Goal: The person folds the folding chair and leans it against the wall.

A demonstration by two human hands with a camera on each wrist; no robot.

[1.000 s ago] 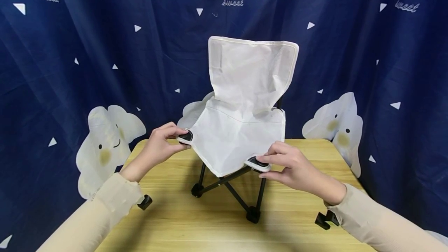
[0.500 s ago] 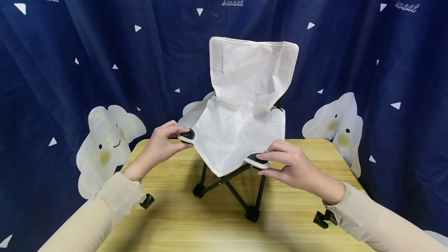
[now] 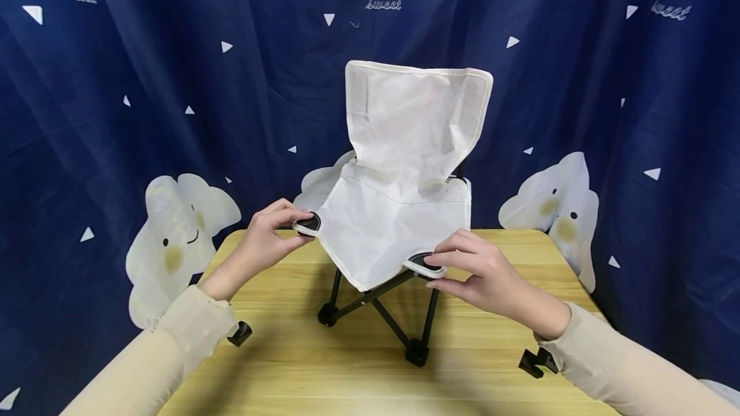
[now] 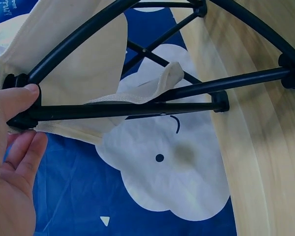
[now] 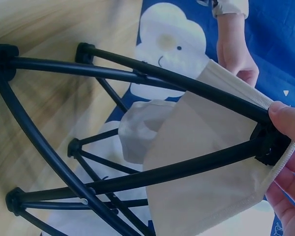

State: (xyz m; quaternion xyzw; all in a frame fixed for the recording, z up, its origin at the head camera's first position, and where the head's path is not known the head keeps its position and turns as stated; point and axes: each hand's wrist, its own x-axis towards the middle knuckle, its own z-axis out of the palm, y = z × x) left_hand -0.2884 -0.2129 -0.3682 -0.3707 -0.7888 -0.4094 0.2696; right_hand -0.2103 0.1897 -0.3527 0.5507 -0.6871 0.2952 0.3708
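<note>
Pinching between thumb and fingers, the left hand (image 3: 266, 236) and right hand (image 3: 480, 268) each hold a black-padded front corner (image 3: 311, 224) of the white folding camp chair (image 3: 419, 114), which stands between them on the wooden table (image 3: 277, 371). It looks light: the fabric seat (image 3: 387, 230) should give, the tube frame (image 4: 118, 111) below the grip stay stiff. Those corners seem the surest hold. Behind hangs a blue curtain (image 3: 260, 114).

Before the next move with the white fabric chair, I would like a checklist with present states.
1. Left hand pinching black seat corner: ok.
2. Right hand pinching opposite front corner: ok.
3. White fabric backrest raised: ok.
4. White fabric seat lying flat: not ok, it dips.
5. Black tubular legs spread: ok.
6. Every black foot resting on light wooden tabletop: cannot tell.
</note>
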